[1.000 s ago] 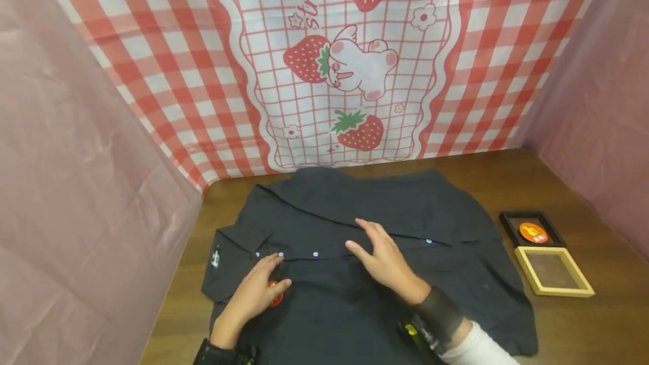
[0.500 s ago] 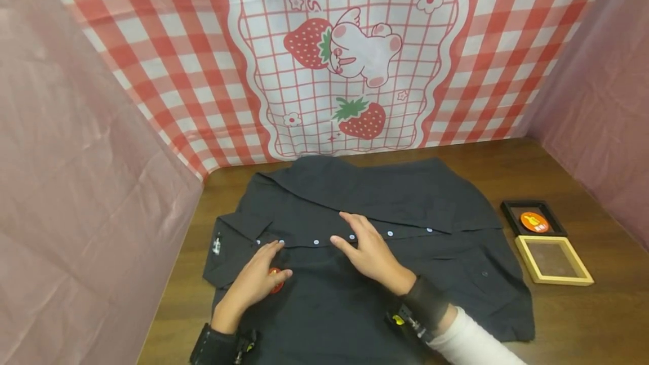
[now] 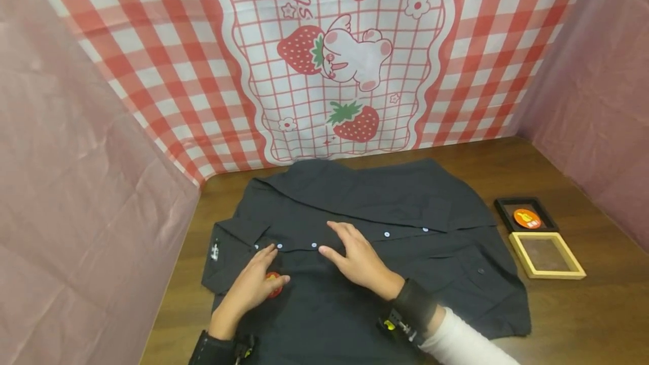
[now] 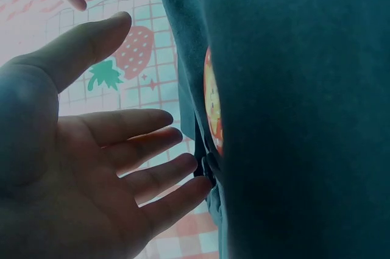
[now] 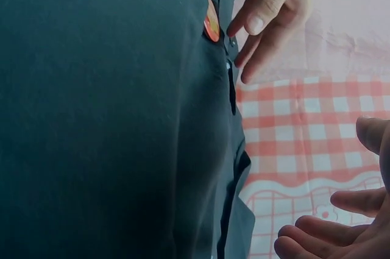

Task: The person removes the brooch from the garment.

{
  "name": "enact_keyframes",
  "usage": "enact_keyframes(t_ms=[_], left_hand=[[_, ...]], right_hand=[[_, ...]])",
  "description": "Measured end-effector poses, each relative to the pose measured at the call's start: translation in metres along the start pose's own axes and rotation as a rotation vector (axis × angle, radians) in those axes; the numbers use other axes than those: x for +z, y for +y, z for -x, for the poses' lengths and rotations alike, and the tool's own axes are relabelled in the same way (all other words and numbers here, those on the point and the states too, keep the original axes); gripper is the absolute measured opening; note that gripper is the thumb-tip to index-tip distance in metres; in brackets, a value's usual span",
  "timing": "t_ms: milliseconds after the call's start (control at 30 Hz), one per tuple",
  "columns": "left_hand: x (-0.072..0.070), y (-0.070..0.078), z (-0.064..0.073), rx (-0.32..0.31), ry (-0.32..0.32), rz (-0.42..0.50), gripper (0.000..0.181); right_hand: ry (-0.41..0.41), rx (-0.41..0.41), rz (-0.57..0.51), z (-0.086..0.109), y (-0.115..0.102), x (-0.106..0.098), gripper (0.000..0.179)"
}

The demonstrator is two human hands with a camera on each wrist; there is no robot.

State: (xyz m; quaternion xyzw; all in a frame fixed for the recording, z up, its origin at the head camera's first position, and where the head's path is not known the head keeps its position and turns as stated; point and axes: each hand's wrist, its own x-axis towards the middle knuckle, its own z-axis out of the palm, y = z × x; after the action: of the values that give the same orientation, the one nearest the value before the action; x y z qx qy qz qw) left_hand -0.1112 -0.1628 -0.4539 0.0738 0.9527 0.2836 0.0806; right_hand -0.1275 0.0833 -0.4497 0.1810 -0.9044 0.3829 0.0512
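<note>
A black button-up shirt [image 3: 405, 207] lies spread flat on the wooden table [image 3: 583, 320], its row of small white buttons running left to right. An orange-red round badge [image 3: 274, 286] sits on the shirt's left front. My left hand [image 3: 258, 280] rests flat on the cloth, fingers straight, thumb lying beside the badge [image 4: 212, 113]. My right hand [image 3: 355, 255] presses flat on the shirt just right of it, fingers spread near the button line. Neither hand grips anything. The shirt [image 5: 109, 113] fills both wrist views.
At the right of the table stand a black box base [image 3: 524, 214] holding an orange badge [image 3: 527, 218] and a light wooden frame lid [image 3: 546, 255]. A red checked strawberry cloth [image 3: 334, 61] hangs behind; pink sheets [image 3: 76, 196] wall both sides.
My right hand has slid left along the button line, closer to the left hand. The left hand has stayed beside the badge. The head view shifted slightly.
</note>
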Motion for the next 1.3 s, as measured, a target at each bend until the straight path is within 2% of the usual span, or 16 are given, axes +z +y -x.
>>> enact_keyframes(t_ms=[100, 267, 500, 667, 833, 1100, 1300], left_hand=[[0.001, 0.000, -0.001, 0.020, 0.007, 0.007, 0.072], [0.002, -0.001, -0.002, 0.072, 0.019, 0.015, 0.080], [0.001, -0.003, 0.001, 0.066, 0.007, 0.018, 0.086], [0.002, -0.007, 0.004, 0.070, 0.026, 0.021, 0.086], [0.005, -0.011, 0.009, 0.042, -0.003, 0.021, 0.086], [0.004, -0.011, 0.008, 0.092, 0.020, 0.011, 0.086], [0.001, -0.011, 0.009, 0.082, 0.004, 0.005, 0.088]], right_hand=[[0.000, -0.009, 0.011, 0.001, 0.000, 0.002, 0.060], [-0.031, -0.073, 0.070, 0.003, 0.000, 0.004, 0.062], [-0.075, -0.156, 0.107, 0.003, -0.001, 0.010, 0.062], [-0.106, -0.157, 0.105, 0.003, -0.004, 0.016, 0.061], [-0.148, -0.155, 0.105, 0.005, -0.006, 0.022, 0.062], [-0.194, -0.175, 0.119, 0.005, -0.007, 0.027, 0.062], [-0.239, -0.194, 0.117, 0.004, -0.010, 0.030, 0.062]])
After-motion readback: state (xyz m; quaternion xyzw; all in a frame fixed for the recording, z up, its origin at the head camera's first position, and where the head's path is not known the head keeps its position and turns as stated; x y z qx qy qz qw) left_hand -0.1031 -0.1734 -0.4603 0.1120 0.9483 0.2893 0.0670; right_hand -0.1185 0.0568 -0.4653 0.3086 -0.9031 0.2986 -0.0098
